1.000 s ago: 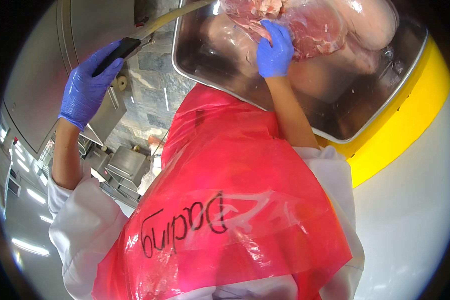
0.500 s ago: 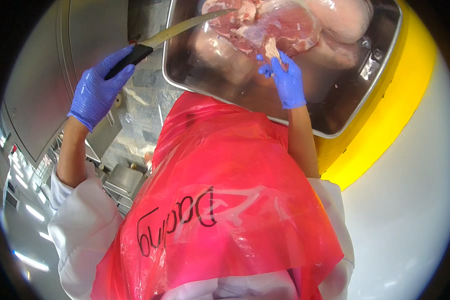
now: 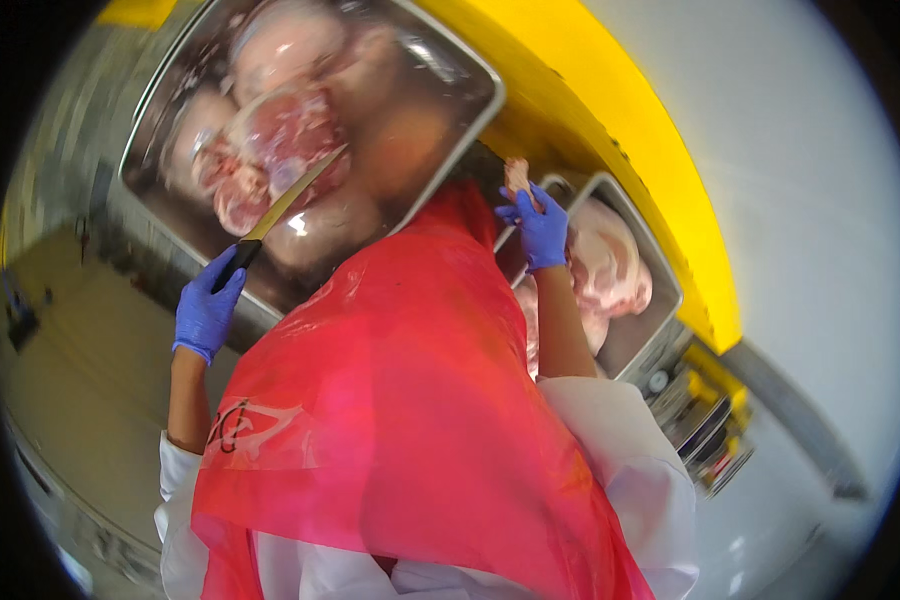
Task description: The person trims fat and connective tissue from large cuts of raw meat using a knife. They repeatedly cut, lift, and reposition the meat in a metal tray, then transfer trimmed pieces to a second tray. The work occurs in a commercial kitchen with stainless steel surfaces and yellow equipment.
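Note:
My left hand [image 3: 207,308], in a blue glove, is wrapped round the black handle of a long knife [image 3: 288,203]. The blade points up and to the right, over a large metal tray [image 3: 150,215] at the upper left. Several big pieces of raw meat lie in that tray, with a red cut piece [image 3: 288,125] among them. My right hand [image 3: 542,232], gloved too, pinches a small strip of meat [image 3: 517,174]. It hovers between the large tray and a second metal tray [image 3: 660,318], which holds pale raw meat [image 3: 610,265].
A yellow curved edge [image 3: 610,110] runs beyond both trays, with a pale surface past it. A red plastic apron [image 3: 390,380] covers my front. At the lower right stands a rack-like metal object [image 3: 705,425], too blurred to make out.
My view has turned to the right, and the second tray has come into sight. My right hand has left the large tray with the meat strip. The knife stays in my left hand.

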`<state>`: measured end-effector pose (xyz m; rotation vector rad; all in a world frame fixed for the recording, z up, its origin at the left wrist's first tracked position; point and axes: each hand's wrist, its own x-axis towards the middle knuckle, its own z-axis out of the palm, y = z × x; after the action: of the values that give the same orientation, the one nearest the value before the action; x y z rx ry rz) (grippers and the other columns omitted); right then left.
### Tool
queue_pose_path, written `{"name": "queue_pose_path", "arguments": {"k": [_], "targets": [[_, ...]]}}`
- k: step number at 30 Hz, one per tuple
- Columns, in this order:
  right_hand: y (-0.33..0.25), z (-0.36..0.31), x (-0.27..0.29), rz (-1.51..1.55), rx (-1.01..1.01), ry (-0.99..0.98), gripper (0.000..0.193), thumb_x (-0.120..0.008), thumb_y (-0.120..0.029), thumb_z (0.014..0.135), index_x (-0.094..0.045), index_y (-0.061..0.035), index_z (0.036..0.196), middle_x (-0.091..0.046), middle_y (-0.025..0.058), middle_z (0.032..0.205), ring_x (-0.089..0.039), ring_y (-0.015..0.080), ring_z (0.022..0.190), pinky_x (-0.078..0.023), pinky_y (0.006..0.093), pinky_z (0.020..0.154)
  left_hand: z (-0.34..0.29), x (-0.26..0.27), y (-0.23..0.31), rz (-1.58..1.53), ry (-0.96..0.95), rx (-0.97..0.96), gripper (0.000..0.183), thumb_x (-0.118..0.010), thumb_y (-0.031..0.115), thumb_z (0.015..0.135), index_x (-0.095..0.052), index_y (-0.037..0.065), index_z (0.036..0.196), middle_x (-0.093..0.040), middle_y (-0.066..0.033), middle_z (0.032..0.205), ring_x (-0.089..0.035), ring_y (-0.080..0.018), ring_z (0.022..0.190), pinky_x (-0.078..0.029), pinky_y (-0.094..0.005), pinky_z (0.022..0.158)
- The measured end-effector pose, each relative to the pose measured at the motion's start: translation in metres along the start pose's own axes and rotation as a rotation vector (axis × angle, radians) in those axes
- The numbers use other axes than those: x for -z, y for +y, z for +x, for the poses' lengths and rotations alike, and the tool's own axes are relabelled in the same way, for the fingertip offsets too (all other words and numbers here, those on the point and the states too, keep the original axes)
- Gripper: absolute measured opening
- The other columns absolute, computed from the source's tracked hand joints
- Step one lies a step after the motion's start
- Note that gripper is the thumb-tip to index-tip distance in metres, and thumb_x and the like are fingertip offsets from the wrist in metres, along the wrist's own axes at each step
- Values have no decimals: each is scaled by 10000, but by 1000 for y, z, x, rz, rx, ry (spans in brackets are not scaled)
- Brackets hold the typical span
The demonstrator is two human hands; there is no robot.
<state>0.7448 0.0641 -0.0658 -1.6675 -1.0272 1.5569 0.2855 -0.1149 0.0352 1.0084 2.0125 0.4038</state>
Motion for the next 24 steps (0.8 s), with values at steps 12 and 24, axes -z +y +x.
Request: {"name": "queue_pose_path", "arguments": {"k": [12, 24], "targets": [[160, -169, 181, -532, -55, 475, 558, -803, -126, 782, -608, 84, 1261, -710, 151, 1092, -668, 212, 978, -531, 330, 886, 23, -7, -5, -40, -137, -236, 446, -673, 201, 963, -586, 8, 1355, -682, -119, 1232, -618, -138, 1087, -471, -278, 954], [39, 6, 96, -429, 204, 102, 270, -652, -118, 964, -668, 22, 1194, -700, 116, 1166, -662, 202, 1052, -504, 325, 969, -34, 18, -20, 156, 216, 148, 496, -675, 301, 933, -559, 179, 1400, -673, -231, 1169, -656, -377, 1091, -518, -392, 894]]}}
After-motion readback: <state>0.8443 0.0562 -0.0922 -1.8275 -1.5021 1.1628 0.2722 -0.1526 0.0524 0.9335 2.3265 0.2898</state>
